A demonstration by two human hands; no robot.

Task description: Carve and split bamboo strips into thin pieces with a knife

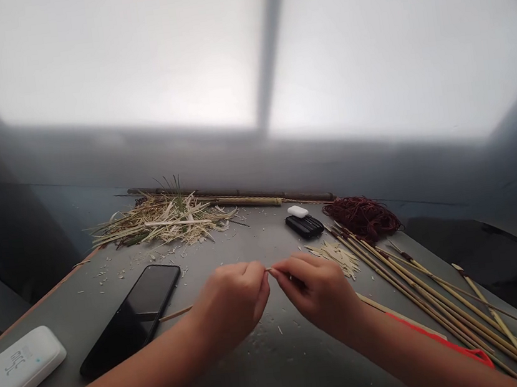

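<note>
My left hand (236, 296) is closed, thumb and fingers pressed together. A thin bamboo stick (175, 314) shows behind the left forearm and lines up with this hand's grip, its middle hidden. My right hand (322, 289) pinches at a small pale tip (268, 269) where the fingertips of both hands almost meet. What the right fingers hold is too small to make out. Both hands are raised over the grey table (280, 366). Just behind the right hand lies a pile of short pale slivers (336, 256).
Left: a black phone (132, 319) and a white device (23, 373). Back: a heap of shavings (172, 220) and bamboo poles (250, 201). Right: a black case (304, 225) with a white piece (297, 212), dark red cord (365, 217), several bamboo sticks (421, 286), red string (476, 355).
</note>
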